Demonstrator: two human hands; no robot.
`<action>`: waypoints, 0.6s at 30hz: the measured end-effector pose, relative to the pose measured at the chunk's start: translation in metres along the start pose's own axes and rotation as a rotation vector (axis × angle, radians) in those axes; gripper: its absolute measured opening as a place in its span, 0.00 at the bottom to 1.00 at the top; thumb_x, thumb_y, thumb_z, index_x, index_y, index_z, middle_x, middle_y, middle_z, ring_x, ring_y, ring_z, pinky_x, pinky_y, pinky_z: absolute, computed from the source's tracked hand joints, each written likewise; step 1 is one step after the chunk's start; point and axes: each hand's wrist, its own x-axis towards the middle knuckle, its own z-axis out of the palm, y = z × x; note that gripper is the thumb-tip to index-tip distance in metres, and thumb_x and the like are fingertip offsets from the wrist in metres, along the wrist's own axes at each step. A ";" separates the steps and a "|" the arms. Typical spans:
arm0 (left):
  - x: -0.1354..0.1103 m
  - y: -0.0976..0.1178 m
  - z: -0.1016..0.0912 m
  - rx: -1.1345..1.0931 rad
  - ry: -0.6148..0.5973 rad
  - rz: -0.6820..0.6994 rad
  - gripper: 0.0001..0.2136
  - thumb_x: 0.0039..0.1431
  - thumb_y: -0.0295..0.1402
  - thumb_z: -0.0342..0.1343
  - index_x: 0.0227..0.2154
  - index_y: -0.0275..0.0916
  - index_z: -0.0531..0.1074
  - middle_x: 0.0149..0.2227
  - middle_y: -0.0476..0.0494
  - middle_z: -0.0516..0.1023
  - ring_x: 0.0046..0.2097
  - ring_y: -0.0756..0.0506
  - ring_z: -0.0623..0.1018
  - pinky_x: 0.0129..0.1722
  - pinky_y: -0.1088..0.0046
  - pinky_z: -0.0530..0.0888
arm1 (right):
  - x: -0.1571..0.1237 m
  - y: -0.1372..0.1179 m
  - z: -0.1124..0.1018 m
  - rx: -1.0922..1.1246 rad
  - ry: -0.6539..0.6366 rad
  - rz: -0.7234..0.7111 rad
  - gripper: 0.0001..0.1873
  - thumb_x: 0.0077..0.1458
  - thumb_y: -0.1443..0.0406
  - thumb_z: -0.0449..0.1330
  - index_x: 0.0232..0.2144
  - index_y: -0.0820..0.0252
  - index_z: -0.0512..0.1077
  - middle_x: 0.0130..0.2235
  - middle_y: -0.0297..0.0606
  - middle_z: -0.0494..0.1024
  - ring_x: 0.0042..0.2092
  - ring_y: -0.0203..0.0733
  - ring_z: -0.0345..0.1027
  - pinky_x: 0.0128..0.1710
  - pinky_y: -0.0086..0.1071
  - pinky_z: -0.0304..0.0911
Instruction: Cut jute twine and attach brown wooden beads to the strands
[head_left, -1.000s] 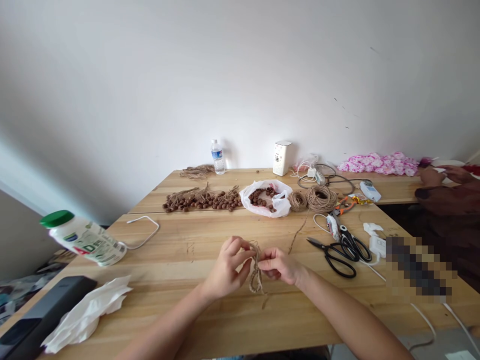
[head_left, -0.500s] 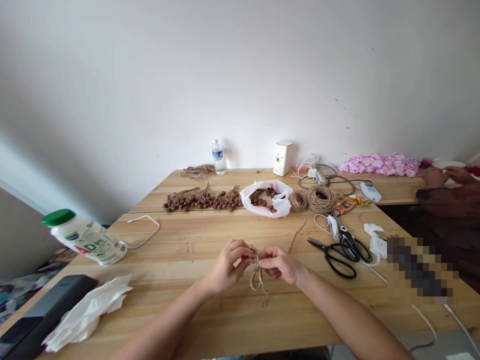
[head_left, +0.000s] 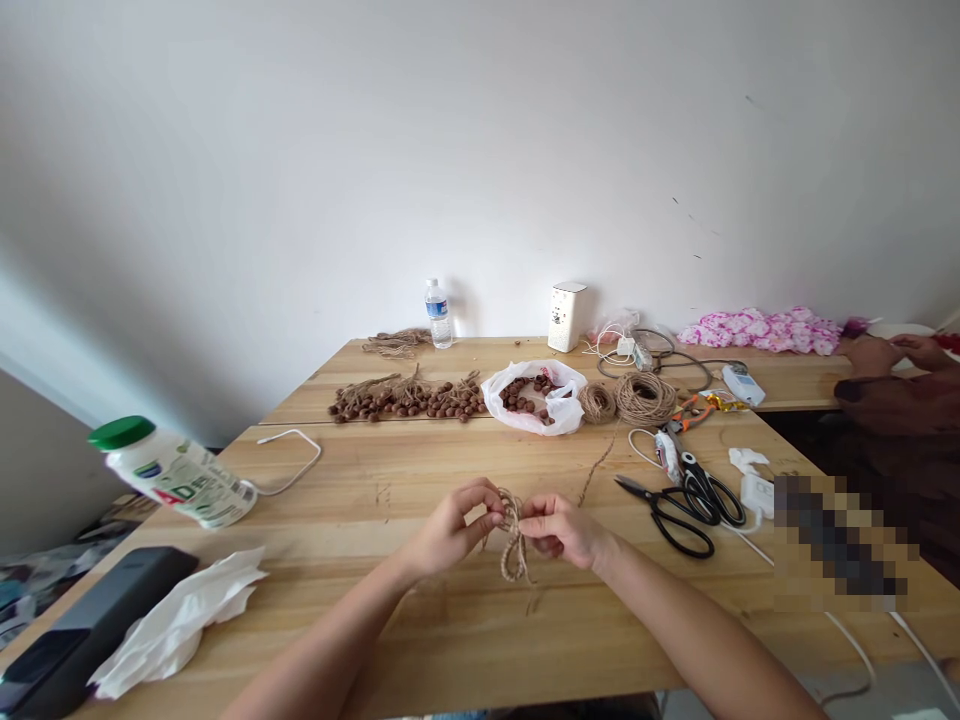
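Over the middle of the wooden table (head_left: 390,640), my left hand (head_left: 450,528) and my right hand (head_left: 564,530) pinch a small looped bundle of jute twine (head_left: 513,545) between them. Both hands have their fingers closed on the twine's top, and its loops hang down to the tabletop. One strand of twine (head_left: 592,470) trails away toward the two twine balls (head_left: 634,398) farther back.
Black scissors (head_left: 675,505) lie right of my hands, beside a white charger and cable (head_left: 754,490). A white bag of brown beads (head_left: 532,396) and beaded twine pieces (head_left: 409,398) sit behind. At left are a green-capped bottle (head_left: 172,475), tissue (head_left: 180,620) and a dark case (head_left: 82,630). Another person's hands (head_left: 892,352) rest far right.
My left-hand fingers have shifted on the top of the twine bundle and my hands sit slightly lower. The bundle stays between them.
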 end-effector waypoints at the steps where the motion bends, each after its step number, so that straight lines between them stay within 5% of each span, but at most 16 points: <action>1: 0.000 0.001 0.000 -0.021 0.004 -0.021 0.08 0.61 0.35 0.51 0.29 0.37 0.69 0.31 0.44 0.72 0.34 0.47 0.72 0.35 0.70 0.70 | 0.000 0.000 0.000 -0.001 0.003 0.002 0.17 0.37 0.60 0.70 0.22 0.62 0.66 0.14 0.21 0.57 0.15 0.23 0.39 0.17 0.25 0.30; 7: -0.001 0.005 -0.003 -0.038 0.008 -0.069 0.10 0.62 0.36 0.49 0.30 0.36 0.70 0.28 0.46 0.72 0.31 0.49 0.70 0.32 0.72 0.69 | 0.001 0.002 -0.002 -0.011 0.024 0.007 0.17 0.37 0.60 0.70 0.22 0.62 0.66 0.14 0.22 0.58 0.16 0.23 0.40 0.17 0.25 0.30; 18: -0.003 -0.005 0.003 0.212 0.024 0.150 0.04 0.61 0.27 0.49 0.33 0.37 0.69 0.32 0.41 0.71 0.34 0.47 0.71 0.32 0.72 0.69 | 0.001 0.002 -0.002 -0.025 0.011 -0.004 0.16 0.39 0.60 0.69 0.23 0.62 0.66 0.14 0.22 0.57 0.16 0.24 0.39 0.17 0.25 0.31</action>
